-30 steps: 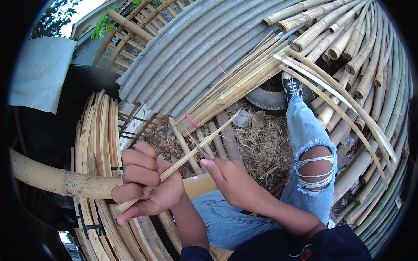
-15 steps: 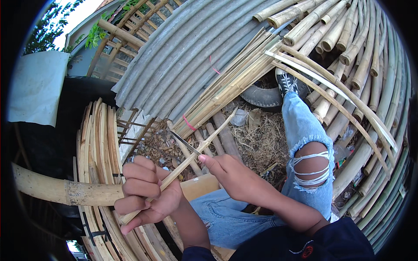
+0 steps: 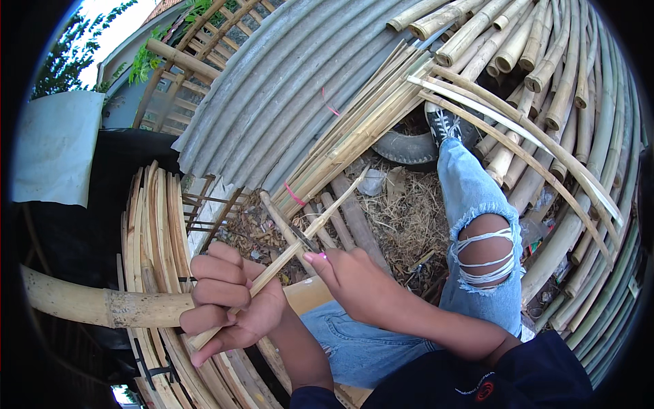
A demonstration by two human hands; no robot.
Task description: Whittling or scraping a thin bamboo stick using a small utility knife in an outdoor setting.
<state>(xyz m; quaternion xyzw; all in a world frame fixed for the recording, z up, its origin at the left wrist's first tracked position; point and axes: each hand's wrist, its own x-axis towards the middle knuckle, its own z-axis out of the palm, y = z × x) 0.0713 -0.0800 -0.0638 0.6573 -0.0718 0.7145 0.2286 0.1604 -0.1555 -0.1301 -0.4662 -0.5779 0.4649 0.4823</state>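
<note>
My left hand (image 3: 228,300) is closed around the lower end of a long, thin bamboo strip (image 3: 276,264). The strip slants up and away to the right, its far tip narrow. A knife (image 3: 304,238) sits in my right hand (image 3: 357,276), with the fingers wrapped round a mostly hidden handle. Its dark blade crosses the strip around the middle, and my right thumb lies close to the strip there. Under my left hand runs a thick bamboo pole (image 3: 75,300), crossing in front of me from the left.
Split bamboo slats (image 3: 160,225) are stacked at the left. A bundle of strips (image 3: 354,136) with pink ties leans on corrugated sheeting (image 3: 272,88). Bamboo poles (image 3: 599,136) fill the right side. A tyre (image 3: 405,148) lies by my shoe, near straw and litter.
My right hand has shifted slightly left, and the knife blade has drawn back toward me, with less of it showing past the strip. My left hand keeps its hold.
</note>
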